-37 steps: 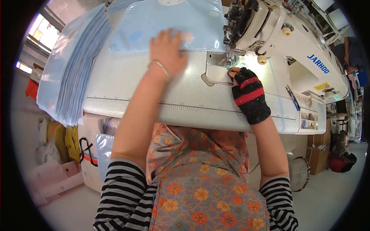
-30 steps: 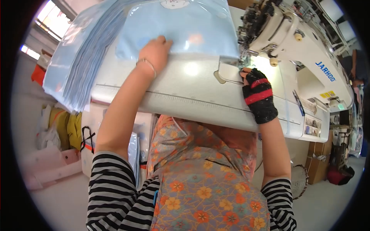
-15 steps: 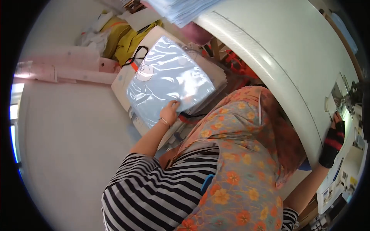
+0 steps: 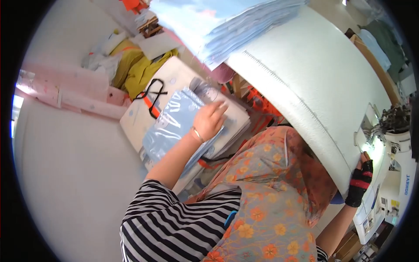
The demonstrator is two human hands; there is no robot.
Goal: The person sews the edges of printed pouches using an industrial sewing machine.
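My left hand is open above a shiny, light blue plastic-looking piece, its fingers apart with nothing in them. The blue piece lies flat on a pale, spotted stack to my left, partly hidden by my hand and forearm. On the right, my right hand wears a black and red fingerless glove. It rests on the white work table beside the lit needle area of a sewing machine. Its fingers look stretched out, with no object visible in them.
A thick pile of light blue cloth pieces sits at the table's far edge. A black cord lies on the pale stack. Mustard-yellow cloth is heaped behind it. My lap, in a floral apron, is beside the table's curved-looking edge.
My left hand has let go of the shiny blue piece and moved up and right. That piece now lies lower on the stack. The view has shifted, while my right hand stays by the machine.
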